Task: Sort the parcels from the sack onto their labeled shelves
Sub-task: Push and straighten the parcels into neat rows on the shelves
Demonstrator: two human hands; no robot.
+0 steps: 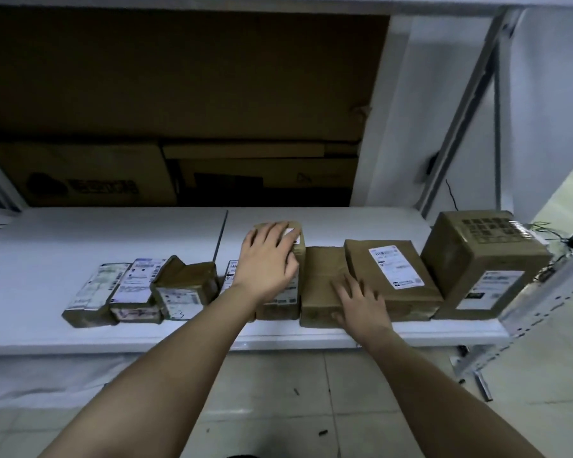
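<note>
A row of several brown taped parcels lies along the front of a white shelf (80, 239). My left hand (269, 259) rests flat, fingers spread, on a tall parcel with a white label (298, 256) in the middle of the row. My right hand (361, 300) lies flat on the plain brown parcel (321, 276) beside it, with the thumb at that parcel's front edge. To the right a flat labelled parcel (391, 276) leans against a large box (483, 262). Small labelled parcels (139, 285) sit at the left. The sack is not in view.
Large cardboard boxes (90, 176) fill the back of the shelf bay. A metal upright (543, 302) and diagonal brace stand at the right, with loose wires (556, 239) behind the large box. A lower white shelf (40, 375) and tiled floor (295, 391) lie below.
</note>
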